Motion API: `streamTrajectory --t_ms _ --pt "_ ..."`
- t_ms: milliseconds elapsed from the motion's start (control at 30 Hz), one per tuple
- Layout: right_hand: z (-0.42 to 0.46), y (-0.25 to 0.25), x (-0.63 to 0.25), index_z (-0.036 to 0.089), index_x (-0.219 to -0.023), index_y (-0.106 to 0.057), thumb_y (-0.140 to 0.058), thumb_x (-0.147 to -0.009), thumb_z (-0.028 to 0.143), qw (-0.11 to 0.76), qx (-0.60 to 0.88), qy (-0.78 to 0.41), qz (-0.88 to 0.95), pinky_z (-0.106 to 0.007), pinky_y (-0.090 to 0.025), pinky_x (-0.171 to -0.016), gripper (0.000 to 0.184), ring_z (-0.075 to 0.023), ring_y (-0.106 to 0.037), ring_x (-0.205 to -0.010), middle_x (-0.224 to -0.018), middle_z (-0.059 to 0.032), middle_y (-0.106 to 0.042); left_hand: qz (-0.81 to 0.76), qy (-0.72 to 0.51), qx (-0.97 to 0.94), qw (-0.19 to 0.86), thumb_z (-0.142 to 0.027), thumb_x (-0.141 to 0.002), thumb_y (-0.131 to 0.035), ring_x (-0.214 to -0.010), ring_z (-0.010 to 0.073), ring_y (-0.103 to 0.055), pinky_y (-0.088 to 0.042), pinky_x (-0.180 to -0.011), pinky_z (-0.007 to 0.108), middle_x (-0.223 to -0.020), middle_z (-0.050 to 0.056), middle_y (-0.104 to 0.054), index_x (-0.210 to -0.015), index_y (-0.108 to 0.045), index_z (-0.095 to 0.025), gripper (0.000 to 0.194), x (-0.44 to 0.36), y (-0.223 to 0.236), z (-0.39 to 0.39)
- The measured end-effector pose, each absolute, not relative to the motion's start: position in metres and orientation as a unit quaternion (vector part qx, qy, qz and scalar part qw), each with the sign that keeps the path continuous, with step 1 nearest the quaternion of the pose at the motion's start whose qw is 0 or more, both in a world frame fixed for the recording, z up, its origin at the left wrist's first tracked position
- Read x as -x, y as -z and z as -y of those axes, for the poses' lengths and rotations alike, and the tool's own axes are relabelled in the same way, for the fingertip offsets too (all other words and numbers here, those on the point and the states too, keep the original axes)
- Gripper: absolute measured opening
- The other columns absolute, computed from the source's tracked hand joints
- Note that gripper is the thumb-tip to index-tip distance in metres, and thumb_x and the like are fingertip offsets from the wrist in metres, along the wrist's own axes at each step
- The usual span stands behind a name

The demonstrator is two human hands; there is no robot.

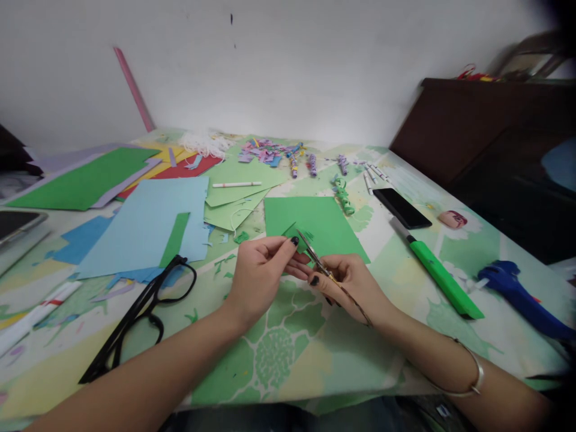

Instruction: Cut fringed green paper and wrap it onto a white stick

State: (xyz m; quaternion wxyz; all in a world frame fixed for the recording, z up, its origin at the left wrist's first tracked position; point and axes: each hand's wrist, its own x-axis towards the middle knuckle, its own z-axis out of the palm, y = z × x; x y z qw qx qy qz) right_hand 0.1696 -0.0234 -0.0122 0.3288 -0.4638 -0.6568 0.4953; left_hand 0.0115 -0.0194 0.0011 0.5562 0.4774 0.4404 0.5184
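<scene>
Left hand has a little green scrap pinched in its fingertips, and the right hand is gripping the scissors, blades right up by the scrap. They're both at the near edge of a green sheet on the flowery tablecloth. Black glasses sit off to the left (kinda close to that arm, honestly), with a green box cutter and a phone over on the right.

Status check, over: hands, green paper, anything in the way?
Right hand on scissors. Left hand pinching small green paper. Black glasses off left, clear of both.
</scene>
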Motion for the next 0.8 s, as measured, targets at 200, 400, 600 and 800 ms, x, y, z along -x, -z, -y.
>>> streamTrajectory --t_ms 200,400,600,800 --pt "0.0231 0.0085 -0.1679 0.016 -0.049 -0.047 -0.074 -0.062 0.047 0.316 0.499 -0.502 0.631 -0.020 -0.022 -0.037 0.043 -0.0055 -0.033 -0.038 -0.041 0.0058 -0.040 -0.439 -0.519 -0.479 0.556 -0.020 -0.081 -0.059 -0.052 0.0155 -0.067 -0.056 -0.052 0.021 -0.057 0.005 -0.069 -0.059 -0.065 -0.011 0.025 -0.0134 -0.0012 0.0190" --pt "0.0223 0.0073 -0.1671 0.016 -0.047 -0.047 -0.076 -0.059 0.045 0.309 0.511 -0.505 0.623 -0.019 -0.024 -0.036 0.042 -0.0053 -0.034 -0.038 -0.040 0.0055 -0.042 -0.442 -0.516 -0.476 0.557 -0.021 -0.080 -0.059 -0.052 0.0167 -0.068 -0.056 -0.051 0.023 -0.057 0.005 -0.069 -0.059 -0.065 -0.011 0.024 -0.0134 -0.0017 0.0195" --pt "0.0231 0.0100 -0.1686 0.016 -0.051 -0.046 -0.067 -0.068 0.053 0.320 0.480 -0.495 0.649 -0.020 -0.020 -0.038 0.045 -0.0055 -0.033 -0.039 -0.042 0.0058 -0.038 -0.441 -0.522 -0.481 0.549 -0.021 -0.080 -0.059 -0.050 0.0148 -0.066 -0.056 -0.051 0.021 -0.056 0.005 -0.069 -0.058 -0.065 -0.011 0.024 -0.0124 -0.0003 0.0183" --pt "0.0238 0.0141 -0.1708 0.016 -0.058 -0.047 -0.061 -0.073 0.057 0.321 0.454 -0.499 0.665 -0.020 -0.022 -0.038 0.047 -0.0056 -0.033 -0.040 -0.046 0.0064 -0.035 -0.438 -0.516 -0.483 0.555 -0.020 -0.080 -0.058 -0.049 0.0140 -0.065 -0.056 -0.052 0.021 -0.056 0.004 -0.069 -0.058 -0.063 -0.012 0.024 -0.0127 0.0001 0.0169"
